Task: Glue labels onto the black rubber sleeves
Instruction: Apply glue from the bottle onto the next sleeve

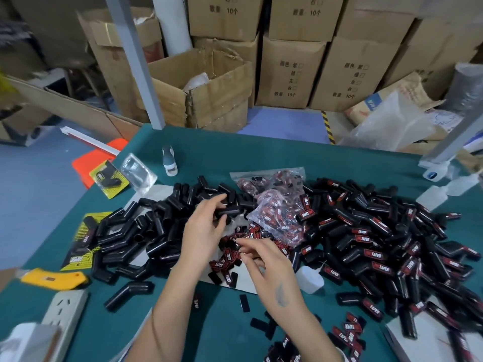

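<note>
Black rubber sleeves: unlabelled ones lie heaped [146,226] on the teal table [235,158], on the far-left side of the loose labels.
Landmark: the loose labels [230,254], red-and-black tags spilled on a white sheet near the table's middle; all places below are told from them.
Left hand: the left hand [206,226] reaches just beyond the labels, its fingers curled round one bare sleeve [228,212] at the edge of the heap.
Right hand: the right hand [264,259] sits right over the labels, fingertips drawn together as if pinching a single tag; blur keeps me from telling whether one is actually caught.
Finished pile: sleeves already bearing labels [379,246] spread widely to the right of the labels.
Label bag: a clear bag [277,205] of more tags rests just behind the labels, touching both heaps.
Glue: a small squeeze bottle [309,279] lies just right of the labels, near the right wrist; another bottle [170,160] stands well beyond, to the left.
Other: a yellow knife [55,279] and a power strip [65,309] lie well to the near-left.
Step in hand: by my reading, picking up, one sleeve and one label being chosen, no glue yet applied.
Next move: likely separating one tag cleanly, then freeing a hand for the bottle; it calls for a thin bead and square placement on the sleeve's flat face.
</note>
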{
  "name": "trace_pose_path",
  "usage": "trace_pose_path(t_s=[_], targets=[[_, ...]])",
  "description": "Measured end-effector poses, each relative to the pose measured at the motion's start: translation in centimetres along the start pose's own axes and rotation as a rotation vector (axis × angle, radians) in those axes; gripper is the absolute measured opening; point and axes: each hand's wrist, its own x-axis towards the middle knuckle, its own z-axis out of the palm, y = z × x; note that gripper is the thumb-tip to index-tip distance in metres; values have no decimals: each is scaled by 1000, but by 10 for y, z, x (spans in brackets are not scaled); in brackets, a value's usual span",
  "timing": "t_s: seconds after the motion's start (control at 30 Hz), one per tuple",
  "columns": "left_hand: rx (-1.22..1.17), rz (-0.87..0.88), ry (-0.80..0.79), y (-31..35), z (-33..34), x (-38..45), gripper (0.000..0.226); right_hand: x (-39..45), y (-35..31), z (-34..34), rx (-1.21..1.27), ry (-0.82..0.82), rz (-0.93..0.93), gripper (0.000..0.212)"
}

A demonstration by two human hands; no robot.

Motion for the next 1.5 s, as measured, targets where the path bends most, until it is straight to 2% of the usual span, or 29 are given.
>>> trace_pose_path(t_s=[0.1,0.23,0.3,0.43,0.53,0.67,0.87,0.93,1.0,1.1,1.17,1.23,1.33,1.4,1.5], targets=[[-312,41,-41,24,-33,-2,62,-3,-8,-9,154,125,-13,46],[-607,198,-213,54,-68,-17,66,-5,-27,-21,603,161,51,64],[-641,263,-266,62,-74,-22,63,-8,-34,-29,729,116,31,61],[-754,313,-333,68,-79,-27,64,-16,-45,-41,763,133,66,41],[-886,279,-410,72,-79,-28,56,-31,-45,-44,654,179,24,40],[-966,261,-506,79,-74,-30,29,-46,-44,-45,627,206,-33,36],[-1031,200,-518,85,-73,-31,28,-44,-41,-43,591,218,-77,35],[-1048,123,-530,90,-63,-34,31,-43,-41,-38,457,287,-120,34],[-1033,56,-565,96,-50,-38,31,-41,-42,-35,221,375,-198,30],[-979,26,-502,103,-36,-44,26,-42,-39,-47,-32,344,-266,31],[-907,9,-371,102,-36,-44,28,-48,-35,-68,-63,321,-229,41],[-730,35,-284,97,-39,-42,32,-57,-30,-90,-49,402,-176,45],[-459,107,-336,89,-43,-40,43,-68,-10,-108,-29,473,-18,46],[-450,86,-396,88,-43,-40,48,-74,10,-108,-46,411,138,56],[-510,47,-363,90,-45,-41,40,-78,36,-94,-124,276,290,64]])
